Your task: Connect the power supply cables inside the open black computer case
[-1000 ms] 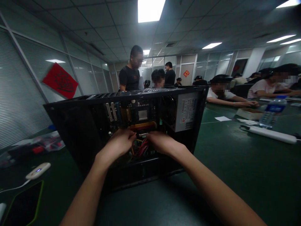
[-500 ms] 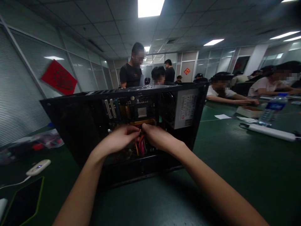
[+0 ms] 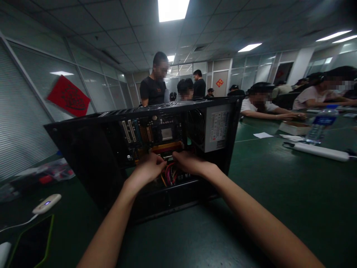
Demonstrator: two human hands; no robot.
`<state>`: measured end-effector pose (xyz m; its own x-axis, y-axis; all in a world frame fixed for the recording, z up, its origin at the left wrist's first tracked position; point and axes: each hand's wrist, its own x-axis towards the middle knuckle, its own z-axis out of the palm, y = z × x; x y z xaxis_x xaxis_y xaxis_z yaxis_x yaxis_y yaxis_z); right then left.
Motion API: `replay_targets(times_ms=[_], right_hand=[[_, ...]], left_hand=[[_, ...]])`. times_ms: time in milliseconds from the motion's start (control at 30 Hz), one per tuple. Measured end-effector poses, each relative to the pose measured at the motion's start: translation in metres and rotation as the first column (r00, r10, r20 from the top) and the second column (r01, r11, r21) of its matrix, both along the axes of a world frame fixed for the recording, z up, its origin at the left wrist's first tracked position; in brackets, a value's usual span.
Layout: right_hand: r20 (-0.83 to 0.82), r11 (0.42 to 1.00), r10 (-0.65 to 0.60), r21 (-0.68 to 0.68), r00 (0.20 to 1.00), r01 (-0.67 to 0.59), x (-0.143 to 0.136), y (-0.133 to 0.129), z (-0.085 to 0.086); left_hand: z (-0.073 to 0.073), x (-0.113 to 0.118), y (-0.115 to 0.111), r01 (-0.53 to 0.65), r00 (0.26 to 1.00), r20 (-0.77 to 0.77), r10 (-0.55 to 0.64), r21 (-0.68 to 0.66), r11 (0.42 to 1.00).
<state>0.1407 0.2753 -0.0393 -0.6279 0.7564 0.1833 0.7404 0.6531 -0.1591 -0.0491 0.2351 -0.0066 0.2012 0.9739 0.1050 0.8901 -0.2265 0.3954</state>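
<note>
Case (image 3: 83, 152), black and open on the side facing me, stands on a dark green worktop (image 3: 267, 190), set back from the near edge and about midway between left and right. Through the head camera I see the left hand (image 3: 149, 167) and the right hand (image 3: 189, 162) reaching inside it, close together but apart, at either side of a bundle of red, yellow and dark cables (image 3: 170, 174). Left grip: thumb and finger are drawn near each other beside the cables; I cannot tell whether they pinch anything. Right grip: the fingers curl away from me, and I cannot tell whether they are clamped on something. Just above the hands runs an orange strip (image 3: 169, 146), and higher up I see a silver square (image 3: 167, 133) and white slots (image 3: 128, 132). A fan (image 3: 196, 126) and a labelled power supply (image 3: 219, 128) fill the case's upper right. Toward the worktop's near left corner lie a dark phone (image 3: 32, 242) with a green rim and a white gadget (image 3: 47, 204) with a lit display; a clear bag (image 3: 55, 171) lies farther along the left edge. Toward the right edge are a bottle (image 3: 322, 124), a white power strip (image 3: 320, 151) and a shallow box (image 3: 294, 127). Beyond the case, a person (image 3: 153, 89) in a dark shirt stands.
</note>
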Motion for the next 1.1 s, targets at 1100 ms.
replay_targets(times_ms=[1100], right_hand=[[-0.056, 0.995, -0.020, 0.096, 0.998, 0.026, -0.008, 0.004, -0.009]], left_hand=[[-0.007, 0.037, 0.013, -0.244, 0.900, -0.317, 0.299, 0.202, 0.949]])
